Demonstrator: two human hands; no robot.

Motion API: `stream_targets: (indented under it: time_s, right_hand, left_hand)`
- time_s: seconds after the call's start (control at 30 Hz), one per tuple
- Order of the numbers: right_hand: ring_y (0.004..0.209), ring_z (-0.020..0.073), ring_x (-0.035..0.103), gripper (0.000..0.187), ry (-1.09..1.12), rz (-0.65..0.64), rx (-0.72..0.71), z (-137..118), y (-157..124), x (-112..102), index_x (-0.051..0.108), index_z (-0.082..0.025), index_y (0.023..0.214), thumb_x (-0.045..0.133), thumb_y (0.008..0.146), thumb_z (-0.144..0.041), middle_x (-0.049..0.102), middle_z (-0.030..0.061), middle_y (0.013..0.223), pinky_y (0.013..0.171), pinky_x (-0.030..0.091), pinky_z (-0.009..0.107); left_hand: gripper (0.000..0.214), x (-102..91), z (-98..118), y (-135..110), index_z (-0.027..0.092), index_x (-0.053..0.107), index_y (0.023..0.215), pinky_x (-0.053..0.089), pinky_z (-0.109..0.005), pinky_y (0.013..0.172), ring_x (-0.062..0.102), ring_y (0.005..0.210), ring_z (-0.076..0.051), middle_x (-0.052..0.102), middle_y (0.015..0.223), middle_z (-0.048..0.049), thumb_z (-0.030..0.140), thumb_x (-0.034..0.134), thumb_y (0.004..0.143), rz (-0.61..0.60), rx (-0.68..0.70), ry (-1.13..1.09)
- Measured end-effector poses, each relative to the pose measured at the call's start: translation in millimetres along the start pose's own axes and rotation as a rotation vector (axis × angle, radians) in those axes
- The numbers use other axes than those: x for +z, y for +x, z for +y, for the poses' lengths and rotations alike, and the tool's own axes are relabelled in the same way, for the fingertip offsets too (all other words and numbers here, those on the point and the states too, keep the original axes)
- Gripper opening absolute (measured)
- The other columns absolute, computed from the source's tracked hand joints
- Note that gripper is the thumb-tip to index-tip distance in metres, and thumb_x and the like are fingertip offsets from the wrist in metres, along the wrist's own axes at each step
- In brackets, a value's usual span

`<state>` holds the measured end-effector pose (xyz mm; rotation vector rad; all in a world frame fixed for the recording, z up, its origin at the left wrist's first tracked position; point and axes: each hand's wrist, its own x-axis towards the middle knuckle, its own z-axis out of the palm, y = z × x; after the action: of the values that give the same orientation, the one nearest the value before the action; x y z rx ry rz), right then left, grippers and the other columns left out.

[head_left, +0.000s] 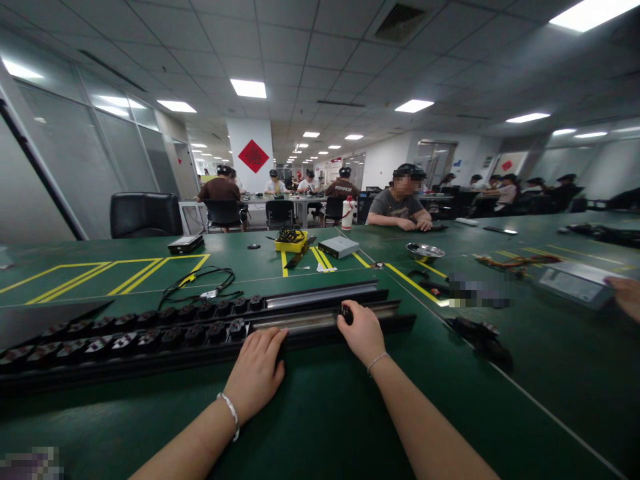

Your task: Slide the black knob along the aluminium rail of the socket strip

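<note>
Two long black channels (pixel 320 321) lie side by side across the table in front of me. Rows of round black socket-like modules (pixel 173 337) fill their left part, and bare metallic strips show on the right. My left hand (pixel 260 360) rests with fingers stretched out on the near channel, just right of its last module. Between the thumb and fingers of my right hand (pixel 364 330) is a small round black module (pixel 346 312), held at the right part of the near channel. The hand covers part of it.
Behind the channels lie a black cable (pixel 200 287), a yellow tray (pixel 291 241) of cables and a grey metal box (pixel 339 247). To the right are a metal bowl (pixel 425 251) and a silver box (pixel 575 285) near another person's hand (pixel 627 297). A co-worker (pixel 403 203) sits opposite.
</note>
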<state>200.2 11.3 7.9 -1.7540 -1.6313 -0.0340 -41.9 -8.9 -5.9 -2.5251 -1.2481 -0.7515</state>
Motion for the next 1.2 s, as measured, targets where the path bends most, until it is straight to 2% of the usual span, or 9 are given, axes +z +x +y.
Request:
stream_targets:
  time_s: [0.37, 1.07, 1.2]
  right_hand:
    - [0.097, 0.0186, 0.054, 0.028, 0.014, 0.017, 0.007, -0.7, -1.5, -2.1, 0.058, -0.021, 0.098, 0.047, 0.073, -0.028, 0.062, 0.0038, 0.101, 0.098, 0.023, 0.038]
    - [0.094, 0.0181, 0.055, 0.027, 0.002, -0.004, 0.025, -0.4, -0.5, -3.2, 0.058, -0.02, 0.096, 0.047, 0.073, -0.028, 0.063, 0.0036, 0.096, 0.098, 0.023, 0.039]
    - [0.098, 0.0185, 0.053, 0.026, -0.009, 0.013, 0.015, -0.1, -0.7, -3.6, 0.058, -0.021, 0.096, 0.047, 0.073, -0.028, 0.063, 0.0036, 0.098, 0.099, 0.022, 0.04]
  left_hand:
    - [0.048, 1.4, -0.6, -0.1, 0.019, 0.04, 0.121, 0.034, -0.044, 0.095, 0.046, 0.106, -0.023, 0.05, 0.116, -0.0081, 0.017, 0.047, 0.074, -0.006, -0.005, -0.012]
    - [0.049, 1.1, -0.5, -0.7, 0.021, 0.039, 0.122, 0.034, -0.043, 0.095, 0.047, 0.107, -0.022, 0.051, 0.115, -0.0069, 0.017, 0.045, 0.074, 0.003, -0.009, -0.023]
    - [0.049, 0.4, -0.6, -1.0, 0.021, 0.039, 0.123, 0.033, -0.044, 0.096, 0.047, 0.107, -0.022, 0.051, 0.115, -0.0071, 0.017, 0.045, 0.075, -0.001, -0.011, -0.021]
